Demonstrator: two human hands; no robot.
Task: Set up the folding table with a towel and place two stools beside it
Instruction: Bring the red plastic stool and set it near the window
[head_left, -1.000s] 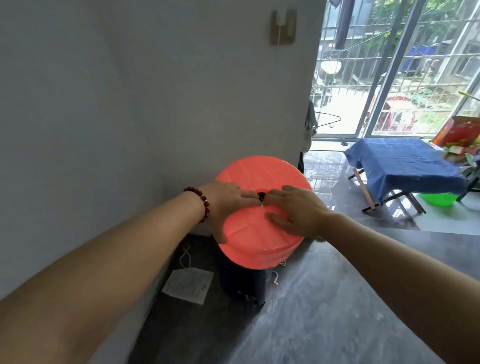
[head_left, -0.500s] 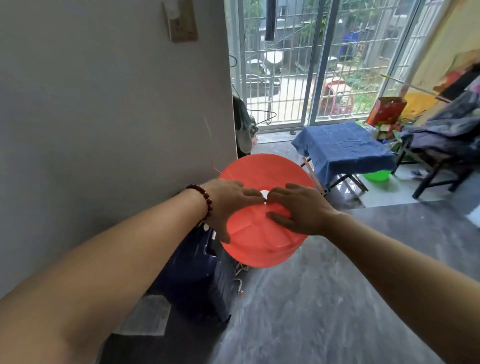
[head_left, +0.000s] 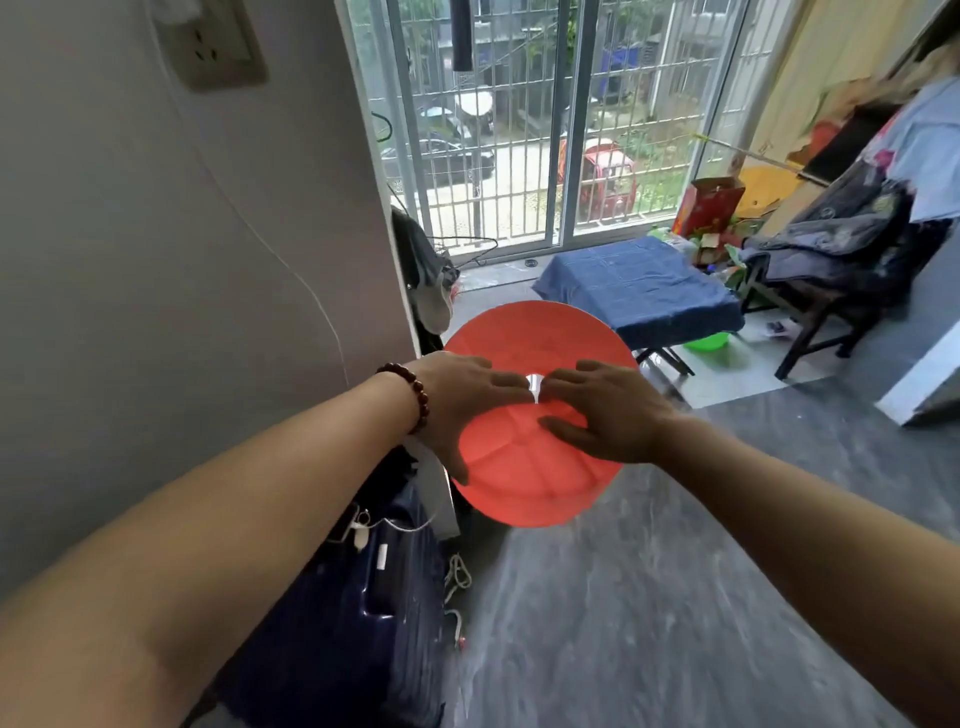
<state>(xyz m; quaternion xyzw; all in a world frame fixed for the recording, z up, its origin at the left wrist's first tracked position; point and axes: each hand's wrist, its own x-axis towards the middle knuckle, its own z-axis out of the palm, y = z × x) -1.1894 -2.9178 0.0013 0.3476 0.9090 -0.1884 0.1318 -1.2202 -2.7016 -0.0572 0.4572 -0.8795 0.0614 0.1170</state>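
I hold a round red plastic stool (head_left: 530, 486) off the floor in front of me, seat side up. My left hand (head_left: 465, 400) and my right hand (head_left: 610, 410) lie on the seat, fingertips hooked into its small centre hole and thumbs spread over the surface. The stool's legs are hidden beneath the seat. Further ahead, by the barred window, stands the folding table (head_left: 657, 358), draped with a blue towel (head_left: 639, 291). Only this one stool is in view.
A dark blue suitcase (head_left: 363, 597) with cables stands against the white wall (head_left: 182, 286) at my lower left. A green basin (head_left: 707, 343) sits under the table. A chair piled with clothes (head_left: 831, 249) and boxes fill the right. Grey floor (head_left: 649, 597) lies ahead.
With the stool in both hands, I have turned right, away from the wall and suitcase. The towel-covered table and window now lie nearly straight ahead and look closer.
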